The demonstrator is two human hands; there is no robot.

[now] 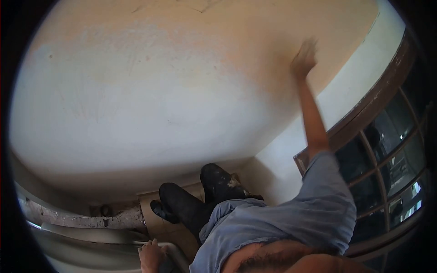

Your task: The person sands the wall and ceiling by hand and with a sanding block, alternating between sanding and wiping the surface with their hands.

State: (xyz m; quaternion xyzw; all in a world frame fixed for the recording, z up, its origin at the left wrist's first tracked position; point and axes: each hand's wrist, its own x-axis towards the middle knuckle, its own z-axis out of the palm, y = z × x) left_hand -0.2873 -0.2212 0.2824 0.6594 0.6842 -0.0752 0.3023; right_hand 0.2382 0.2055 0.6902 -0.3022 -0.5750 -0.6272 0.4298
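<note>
Right hand (pixel 304 58), blurred, touches the wall (pixel 136 91) high up; open or closed I cannot tell. Left hand (pixel 150 257), low below the wall, is closed over a pale rail (pixel 91 236)

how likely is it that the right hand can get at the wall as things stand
Likely yes. The right hand is raised on an outstretched arm and looks to be at the wall, with nothing between them. It is blurred, so actual touch cannot be told.
</note>
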